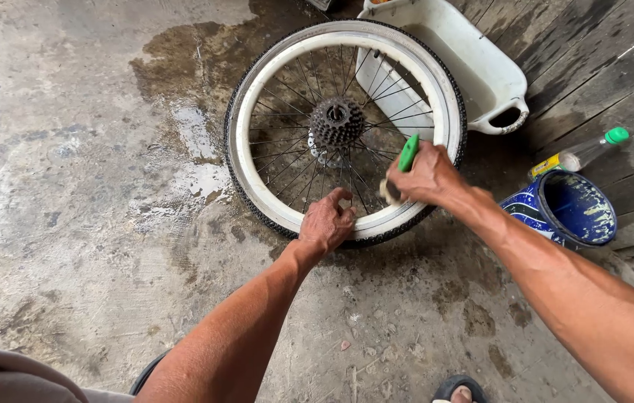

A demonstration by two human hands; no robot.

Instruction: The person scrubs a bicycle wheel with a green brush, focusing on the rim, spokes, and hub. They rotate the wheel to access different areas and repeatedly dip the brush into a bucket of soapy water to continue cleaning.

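A bicycle wheel [257,186] with a white rim, black tyre, thin spokes and a dark gear cluster [337,121] at its hub stands tilted on wet concrete. My left hand [327,222] grips the rim at its near bottom edge. My right hand [425,175] holds a green-handled brush [408,152] against the rim's lower right part, bristles down by the spokes.
A white plastic tub [474,67] lies behind the wheel. A blue and white bucket [574,209] stands at the right, with a plastic bottle with a green cap [585,151] beside it on wooden planks. A sandalled foot [457,391] shows at the bottom.
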